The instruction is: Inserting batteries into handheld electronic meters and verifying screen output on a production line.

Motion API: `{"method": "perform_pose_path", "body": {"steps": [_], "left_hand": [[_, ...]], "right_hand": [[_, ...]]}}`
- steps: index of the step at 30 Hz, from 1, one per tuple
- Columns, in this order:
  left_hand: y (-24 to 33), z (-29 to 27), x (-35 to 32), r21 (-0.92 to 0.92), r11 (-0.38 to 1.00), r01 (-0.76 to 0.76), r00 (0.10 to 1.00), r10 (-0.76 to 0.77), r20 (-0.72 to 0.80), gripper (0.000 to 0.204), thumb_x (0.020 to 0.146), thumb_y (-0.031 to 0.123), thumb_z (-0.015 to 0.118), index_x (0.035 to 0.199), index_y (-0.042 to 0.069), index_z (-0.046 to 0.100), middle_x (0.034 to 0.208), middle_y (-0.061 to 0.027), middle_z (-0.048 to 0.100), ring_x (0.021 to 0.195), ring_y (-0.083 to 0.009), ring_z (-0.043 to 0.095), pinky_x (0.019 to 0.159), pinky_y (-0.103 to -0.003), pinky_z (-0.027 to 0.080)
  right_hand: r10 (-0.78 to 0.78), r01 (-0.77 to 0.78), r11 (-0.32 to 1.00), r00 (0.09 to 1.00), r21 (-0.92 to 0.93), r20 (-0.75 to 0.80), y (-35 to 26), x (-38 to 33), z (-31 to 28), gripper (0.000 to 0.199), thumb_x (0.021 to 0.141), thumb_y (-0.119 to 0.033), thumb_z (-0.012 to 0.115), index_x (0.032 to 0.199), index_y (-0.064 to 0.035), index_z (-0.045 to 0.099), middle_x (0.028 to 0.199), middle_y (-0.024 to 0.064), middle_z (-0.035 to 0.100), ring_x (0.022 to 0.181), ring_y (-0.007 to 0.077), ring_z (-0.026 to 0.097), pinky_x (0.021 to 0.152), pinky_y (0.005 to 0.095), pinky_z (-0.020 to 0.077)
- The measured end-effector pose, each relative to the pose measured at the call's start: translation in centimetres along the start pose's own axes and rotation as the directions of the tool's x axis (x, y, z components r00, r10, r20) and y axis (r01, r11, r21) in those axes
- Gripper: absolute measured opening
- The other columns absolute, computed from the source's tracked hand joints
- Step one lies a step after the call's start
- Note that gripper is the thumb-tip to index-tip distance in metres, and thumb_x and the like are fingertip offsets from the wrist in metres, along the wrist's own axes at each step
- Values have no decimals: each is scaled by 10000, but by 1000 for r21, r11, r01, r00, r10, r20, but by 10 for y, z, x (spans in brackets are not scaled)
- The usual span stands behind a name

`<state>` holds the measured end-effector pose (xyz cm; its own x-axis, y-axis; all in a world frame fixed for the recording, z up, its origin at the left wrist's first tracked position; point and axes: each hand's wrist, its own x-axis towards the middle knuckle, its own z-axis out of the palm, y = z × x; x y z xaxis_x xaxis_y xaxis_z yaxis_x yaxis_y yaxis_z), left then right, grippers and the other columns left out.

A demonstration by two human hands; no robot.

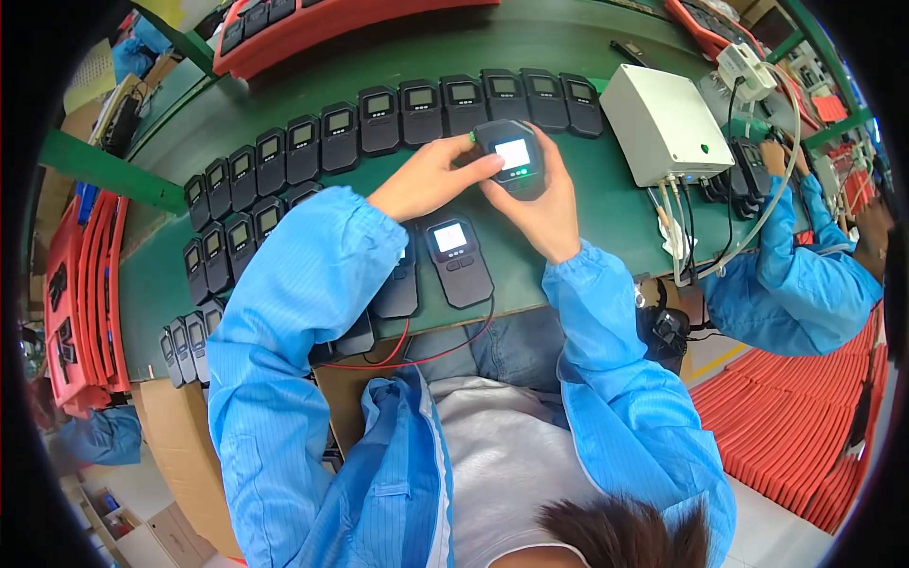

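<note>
Device [485, 142] with a lit white screen is held up above the worktop [606, 222], between its near edge and the row behind. Green light shows just under the screen. The right hand [549, 206] has it, fingers closed round the right side, thumb at the lower left. The left hand [428, 180] meets it from the left, thumb reaching over the screen's left edge, fingers half curled by the upper left; I cannot tell whether they grip it or only touch.

Below the hands, a second lit device [462, 279] lies at the near edge, wired. Just left of it lies a third device [398, 299], partly under the left sleeve [303, 251], with a red wire [401, 343] dropping over the near edge.

Behind the hands, dark devices [380, 123] stand in a long curved row toward the left edge. A shorter row [216, 256] lies in front of it, and a small group [182, 346] sits at the near left corner.

Toward the right edge is a white box [661, 118] with cables at its front. Beyond it, a co-worker's hands [775, 157] are near more devices [753, 168]. A red tray [369, 26] lies along the far edge.
</note>
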<state>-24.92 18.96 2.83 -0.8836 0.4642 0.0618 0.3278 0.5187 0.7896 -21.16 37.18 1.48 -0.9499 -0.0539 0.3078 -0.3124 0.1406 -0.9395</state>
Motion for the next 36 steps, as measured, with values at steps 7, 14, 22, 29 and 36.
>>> {"method": "perform_pose_path", "body": {"steps": [7,14,22,29,36], "left_hand": [[9,12,14,-322,940,109,994,-110,18,424,944,304,606,1178,-50,595,1081,-78,650,1004,-121,565,894,-282,449],[8,5,28,-130,982,136,991,-136,7,484,918,372,618,1170,-42,607,1030,-99,669,963,-160,599,867,-308,461],[6,-28,37,-357,934,25,995,10,95,485,913,399,634,1163,-16,616,1039,-63,661,955,-131,587,859,-288,449],[-6,-19,47,-286,956,59,997,-39,73,465,912,404,637,1108,-18,638,980,-43,648,914,-106,566,835,-258,439],[12,-65,73,-207,978,12,999,-21,-39,458,909,412,633,1033,-28,658,908,-30,632,862,-100,543,804,-252,432]], "right_hand": [[93,-104,984,992,-142,-80,-6,2,1,701,713,-205,814,1288,5,473,1157,140,618,1063,195,608,884,308,492],[50,-93,965,983,-246,-178,4,3,0,610,758,-250,794,1237,-5,508,995,101,671,861,197,659,735,291,528],[526,-605,773,779,191,341,-1,9,-17,547,919,-467,593,1163,22,568,904,69,655,774,163,595,696,265,470],[254,-232,949,964,-215,83,2,3,-5,577,994,-500,413,1072,28,632,918,83,650,840,181,591,752,308,458],[242,-247,967,967,-59,-82,18,10,-5,519,1014,-439,380,1077,17,620,912,87,640,862,163,581,752,294,442]]}}
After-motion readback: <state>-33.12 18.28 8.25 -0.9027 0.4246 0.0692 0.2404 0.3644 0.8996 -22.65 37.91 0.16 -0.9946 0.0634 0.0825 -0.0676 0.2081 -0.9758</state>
